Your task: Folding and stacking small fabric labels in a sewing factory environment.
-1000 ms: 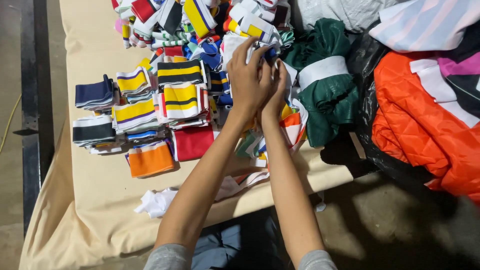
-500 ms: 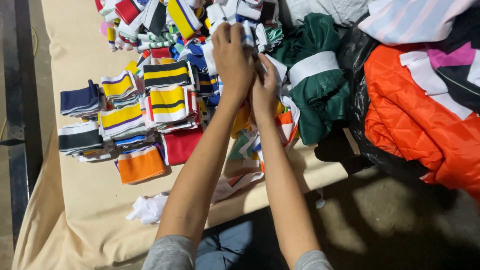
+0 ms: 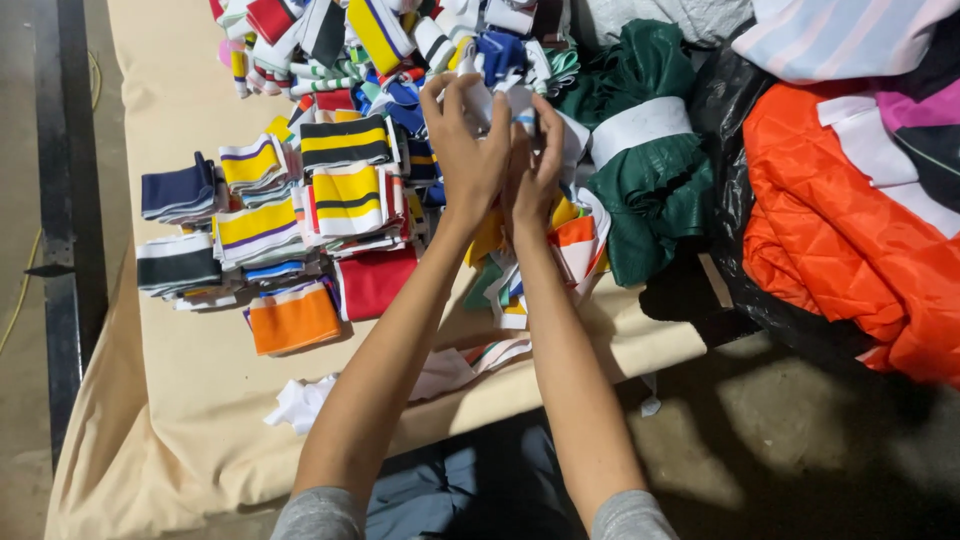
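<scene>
Both my arms stretch out over a beige-covered table (image 3: 190, 400). My left hand (image 3: 462, 150) and my right hand (image 3: 532, 165) are pressed close together and both grip a small white knit strip (image 3: 500, 98) with a bit of blue on it, raised above a heap of striped knit pieces (image 3: 400, 50). Under my wrists lie loose orange, yellow and white pieces (image 3: 575, 240). Left of my hands stand folded stacks of striped rib fabric (image 3: 345, 190), yellow, black, white and navy.
A green fabric bundle with a white band (image 3: 640, 160) lies right of my hands. An orange quilted garment (image 3: 830, 230) on black plastic fills the far right. An orange folded piece (image 3: 292, 318) and a red one (image 3: 375, 280) sit near the stacks. White scraps (image 3: 300, 400) lie near the table's edge.
My hands stay together over the heap and keep working the white strip between the fingers. The view has shifted slightly; the stacks have not moved.
</scene>
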